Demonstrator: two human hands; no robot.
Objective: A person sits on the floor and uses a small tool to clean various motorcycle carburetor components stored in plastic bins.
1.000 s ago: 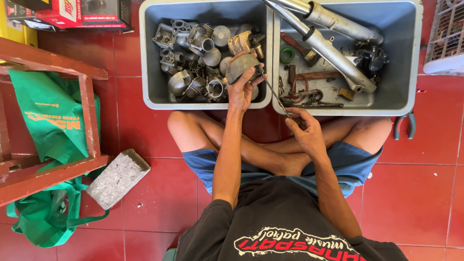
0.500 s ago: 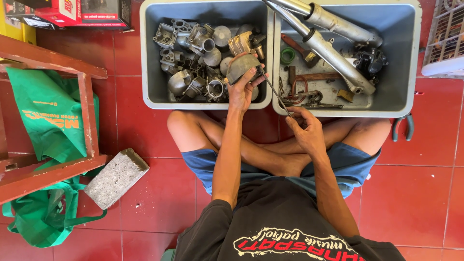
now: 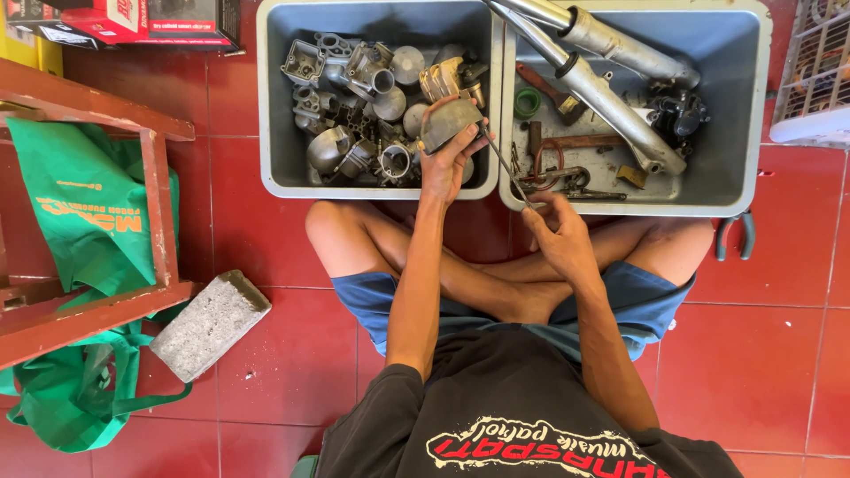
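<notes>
Head view. Left hand (image 3: pixel 445 164): gripping a grey metal part (image 3: pixel 449 121) over the left bin (image 3: pixel 282 168), at its near right corner. Right hand (image 3: pixel 558 232): closed on a thin rod (image 3: pixel 505 159), just below the right bin (image 3: pixel 744 168). Brick (image 3: pixel 208 324): on floor, left of knee.

A green bag (image 3: pixel 84 208) hangs beside a grey brick (image 3: pixel 210 325) on red tiles (image 3: pixel 779 372).

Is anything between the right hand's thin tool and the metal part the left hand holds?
Nothing visible. The left hand grips the metal part over the left bin; the thin tool runs from the right hand straight up to the part, across open space.
</notes>
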